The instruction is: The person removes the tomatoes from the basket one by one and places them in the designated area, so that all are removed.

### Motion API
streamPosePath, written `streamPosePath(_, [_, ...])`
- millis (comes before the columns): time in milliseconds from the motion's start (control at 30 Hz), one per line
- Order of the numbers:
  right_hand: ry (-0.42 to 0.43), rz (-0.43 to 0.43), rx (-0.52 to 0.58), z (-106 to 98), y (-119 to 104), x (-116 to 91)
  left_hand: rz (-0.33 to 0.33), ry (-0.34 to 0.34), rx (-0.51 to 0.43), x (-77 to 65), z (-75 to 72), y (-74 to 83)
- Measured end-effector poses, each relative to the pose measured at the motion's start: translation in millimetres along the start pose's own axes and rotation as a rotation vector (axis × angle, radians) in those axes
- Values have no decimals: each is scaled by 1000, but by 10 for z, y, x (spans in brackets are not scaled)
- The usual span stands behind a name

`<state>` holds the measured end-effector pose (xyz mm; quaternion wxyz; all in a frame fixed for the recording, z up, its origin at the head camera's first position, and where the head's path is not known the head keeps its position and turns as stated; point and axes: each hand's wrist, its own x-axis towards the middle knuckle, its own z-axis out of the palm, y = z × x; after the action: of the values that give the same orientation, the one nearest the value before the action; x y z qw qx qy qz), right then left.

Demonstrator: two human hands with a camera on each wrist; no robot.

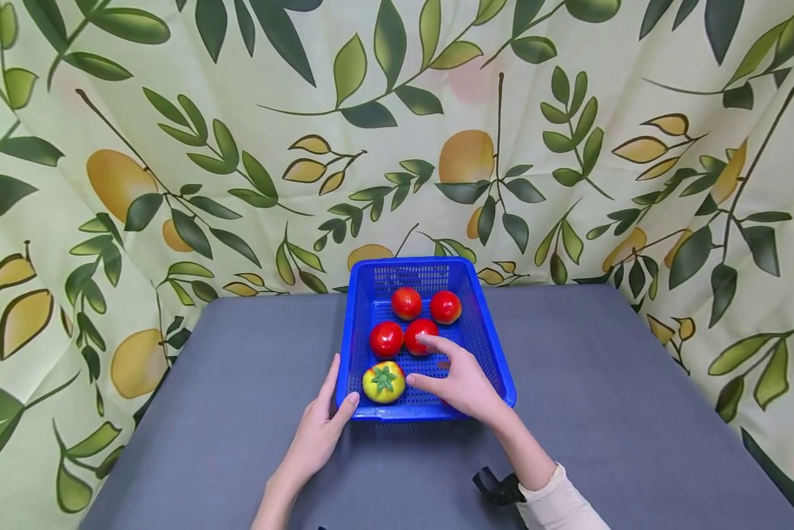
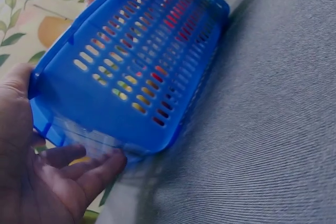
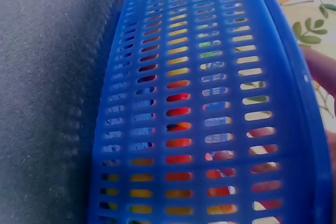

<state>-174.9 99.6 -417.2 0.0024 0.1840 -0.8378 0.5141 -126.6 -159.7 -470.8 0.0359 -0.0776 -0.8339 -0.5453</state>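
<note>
A blue slotted plastic basket (image 1: 428, 414) holds several red tomatoes (image 1: 386, 339) and one yellow-green tomato (image 1: 383, 382) with a green leafy top. My left hand (image 1: 316, 434) grips the basket's near left corner, thumb over the rim and fingers against the outer wall. In the left wrist view, the fingers (image 2: 105, 174) curl beneath that corner. Over the basket's near right part, my right hand (image 1: 466, 383) reaches in with thumb and index finger spread apart. Its index fingertip overlaps a red tomato (image 1: 420, 337). Reddish patches show beside the hand, their source mostly hidden by it.
The basket stands on a grey cloth-covered table (image 1: 257, 368), near its back edge. Behind and at both sides hangs a leaf-and-fruit printed cloth (image 1: 397, 184). A black strap (image 1: 499, 487) hangs at the right wrist, next to a cream sleeve (image 1: 558, 504).
</note>
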Motion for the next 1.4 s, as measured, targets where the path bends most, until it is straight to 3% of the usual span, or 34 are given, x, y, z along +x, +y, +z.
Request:
streamPosePath(300, [-234, -18, 48, 71, 12, 223, -5, 0, -83, 2, 46, 11])
streamPosePath(467, [-308, -35, 97, 135, 68, 335, -11, 12, -83, -29, 55, 25])
streamPosePath(667, [-373, -38, 68, 203, 77, 382, -10, 18, -78, -43, 46, 7])
streamPosePath(900, [-348, 92, 167, 262, 93, 490, -7, 48, -77, -63, 9, 11])
streamPosePath(1400, [-383, 142, 150, 283, 156, 528, -14, 16, -76, -3, 69, 7])
